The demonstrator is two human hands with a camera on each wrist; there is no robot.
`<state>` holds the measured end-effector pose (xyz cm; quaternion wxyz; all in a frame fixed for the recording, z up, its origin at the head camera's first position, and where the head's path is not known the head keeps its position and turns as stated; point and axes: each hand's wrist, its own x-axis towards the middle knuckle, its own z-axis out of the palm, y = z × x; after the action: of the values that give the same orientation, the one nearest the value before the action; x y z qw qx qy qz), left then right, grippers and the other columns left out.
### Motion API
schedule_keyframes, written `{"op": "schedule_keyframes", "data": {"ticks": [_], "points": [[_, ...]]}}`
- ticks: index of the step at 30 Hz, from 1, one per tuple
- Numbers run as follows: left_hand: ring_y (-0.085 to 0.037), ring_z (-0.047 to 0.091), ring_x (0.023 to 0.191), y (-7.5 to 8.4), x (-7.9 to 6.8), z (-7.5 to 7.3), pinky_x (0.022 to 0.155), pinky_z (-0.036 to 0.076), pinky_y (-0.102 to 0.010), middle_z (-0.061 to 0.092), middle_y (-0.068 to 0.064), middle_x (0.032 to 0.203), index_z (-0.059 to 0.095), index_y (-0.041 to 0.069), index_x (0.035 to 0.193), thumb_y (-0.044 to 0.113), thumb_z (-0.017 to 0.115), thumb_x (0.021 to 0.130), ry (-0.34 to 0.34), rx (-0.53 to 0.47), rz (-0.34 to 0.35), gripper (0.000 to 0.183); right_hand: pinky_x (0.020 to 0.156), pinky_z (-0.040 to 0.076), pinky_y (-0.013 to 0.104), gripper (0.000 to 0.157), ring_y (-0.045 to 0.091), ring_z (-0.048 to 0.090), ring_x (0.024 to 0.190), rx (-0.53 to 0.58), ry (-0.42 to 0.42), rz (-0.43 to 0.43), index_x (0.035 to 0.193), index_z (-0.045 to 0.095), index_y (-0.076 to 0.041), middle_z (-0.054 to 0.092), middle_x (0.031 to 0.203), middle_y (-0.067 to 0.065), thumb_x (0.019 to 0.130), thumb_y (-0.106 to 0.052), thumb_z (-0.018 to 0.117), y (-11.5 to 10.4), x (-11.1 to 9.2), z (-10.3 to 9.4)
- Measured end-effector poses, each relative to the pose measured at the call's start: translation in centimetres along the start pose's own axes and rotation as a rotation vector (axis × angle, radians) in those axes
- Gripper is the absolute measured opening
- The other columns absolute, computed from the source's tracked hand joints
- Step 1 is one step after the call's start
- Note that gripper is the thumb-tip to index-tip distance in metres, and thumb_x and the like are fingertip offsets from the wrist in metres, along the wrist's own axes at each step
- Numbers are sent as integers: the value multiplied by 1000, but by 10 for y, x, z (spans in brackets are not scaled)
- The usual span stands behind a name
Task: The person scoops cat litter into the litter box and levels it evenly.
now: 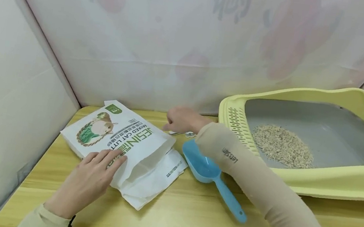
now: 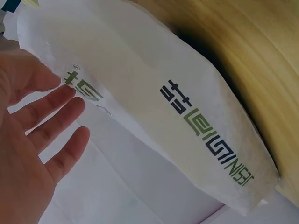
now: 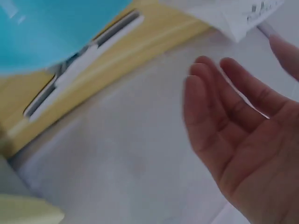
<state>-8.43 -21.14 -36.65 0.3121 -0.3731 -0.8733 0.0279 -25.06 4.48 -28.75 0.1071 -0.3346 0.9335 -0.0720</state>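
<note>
A white paper bag of cat litter [image 1: 124, 136] lies on its side, its open mouth facing the front right. My left hand [image 1: 94, 176] rests on the bag's near side with fingers extended; in the left wrist view the fingertips [image 2: 77, 105] are at the printed paper. Farther back, my right hand [image 1: 184, 119] hovers beyond the bag's mouth, its fingers loosely bent and holding nothing in the right wrist view. Close to it on the table lies a slim grey-and-white object [image 3: 81, 63], partly hidden by the blue scoop [image 1: 201, 165]; its kind is unclear.
At the right stands a yellow litter box [image 1: 330, 184] with a grey inside and a heap of pellet litter [image 1: 281, 146]. The scoop's handle points toward the front right, under my right forearm. A pale fabric wall [image 1: 142, 48] rises behind the wooden table [image 1: 172, 222].
</note>
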Motion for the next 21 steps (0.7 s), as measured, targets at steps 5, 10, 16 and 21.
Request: {"op": "schedule_keyframes", "data": {"ticks": [5,10,16,21], "points": [[-37,61,102,4,-6,1,75,52,-48,61,-19,122,61,0,121,-4,78,68,-69,10,-10,56,80,49,33,55,19,59,90,-61,-142,32,123,60,-2,63,105,8,98,-51,60,-17,15,15],[-37,62,102,5,-6,2,74,52,-48,63,-18,122,64,2,120,-4,80,65,-59,18,-16,57,96,48,39,73,22,59,111,-59,-162,47,142,48,-4,61,123,9,95,-58,60,-22,21,19],[-36,60,115,6,5,2,81,53,-49,59,-16,137,65,4,126,-6,82,65,-113,-1,-4,64,90,50,35,67,22,61,103,-23,-184,86,137,49,-1,63,117,10,93,-48,68,-15,19,19],[-35,58,124,9,9,2,85,53,-50,57,-13,143,64,7,132,-9,81,68,-155,-19,0,68,93,49,36,66,22,60,106,-82,-217,106,141,47,-2,61,123,10,95,-46,67,-12,18,22]]}}
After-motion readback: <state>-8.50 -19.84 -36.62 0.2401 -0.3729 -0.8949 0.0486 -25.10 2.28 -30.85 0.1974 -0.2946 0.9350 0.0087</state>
